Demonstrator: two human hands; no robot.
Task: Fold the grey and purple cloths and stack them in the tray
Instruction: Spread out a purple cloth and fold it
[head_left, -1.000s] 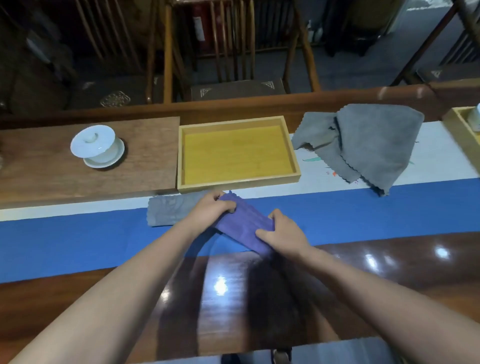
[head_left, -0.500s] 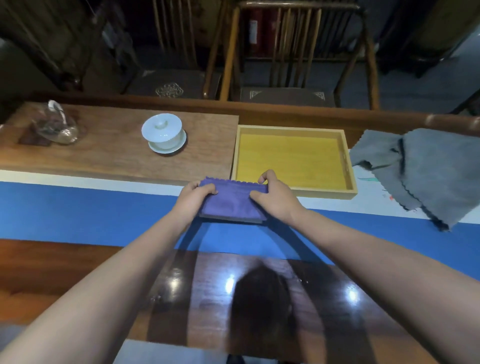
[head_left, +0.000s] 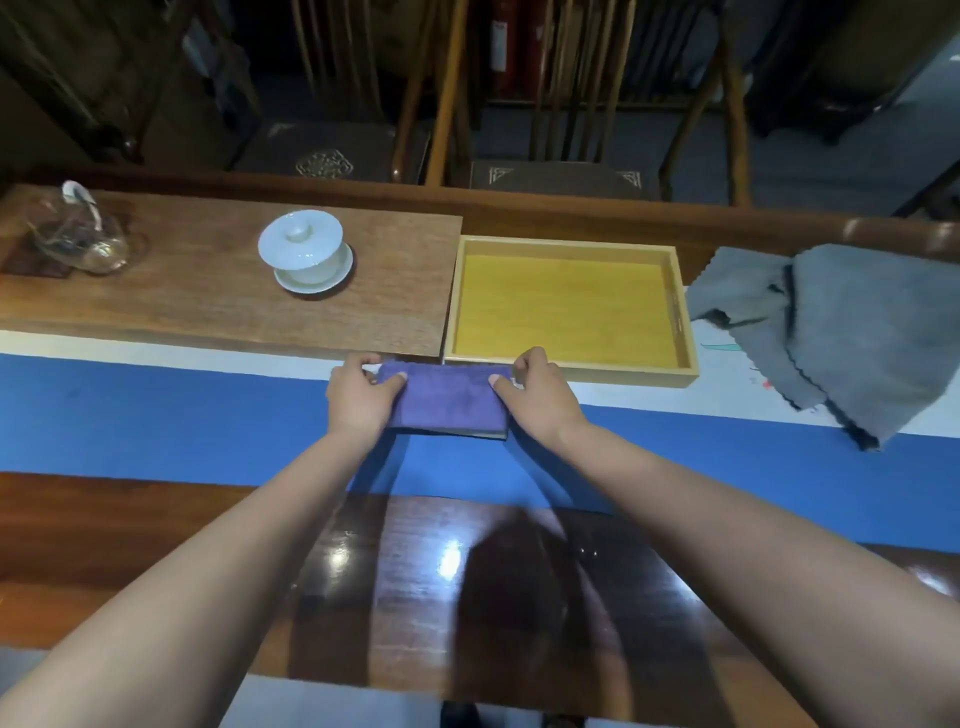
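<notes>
left hand (head_left: 358, 397) grips purple cloth (head_left: 448, 400) at its left end | right hand (head_left: 537, 397) grips its right end | cloth folded, on bench just before tray (head_left: 571, 371) | grey cloth (head_left: 841, 332) unfolded, right of tray

purple cloth (head_left: 449, 397) — yellow tray (head_left: 571, 366)

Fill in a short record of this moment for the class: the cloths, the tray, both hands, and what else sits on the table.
purple cloth: folded, on the blue runner, in front of the tray
grey cloth: unfolded, right of the tray
tray: nothing in it
left hand: grips the purple cloth's left end
right hand: grips its right end
lidded white cup: on the wooden board
</notes>
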